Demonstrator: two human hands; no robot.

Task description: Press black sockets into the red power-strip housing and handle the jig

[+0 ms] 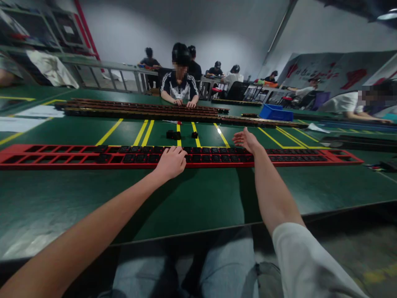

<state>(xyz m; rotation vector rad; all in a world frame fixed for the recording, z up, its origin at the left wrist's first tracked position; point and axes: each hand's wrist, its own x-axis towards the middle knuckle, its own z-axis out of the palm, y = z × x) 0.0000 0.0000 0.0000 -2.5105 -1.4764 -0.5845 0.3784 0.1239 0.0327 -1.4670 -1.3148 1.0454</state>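
A long red frame point(217, 165) with two rows of square openings lies across the green table. Small black square parts point(139, 158) fill many of its openings; several at the left end are bare. My left hand point(171, 162) rests on the middle of the frame with bent, closed fingers over the black parts; its fingertips are hidden, so I cannot make out what they hold. Over the frame's far edge, further right, my right hand point(247, 141) is raised with fingers stretched out and nothing visible in it. Loose black parts point(173, 135) sit behind the frame, with another small one point(194, 135) beside them.
Long dark brown strips point(142, 109) are stacked across the table beyond the yellow lines. A blue bin point(276, 112) stands behind their right part. Opposite me a person point(180, 82) has both hands on the strips. Another person point(350, 103) leans in at the right.
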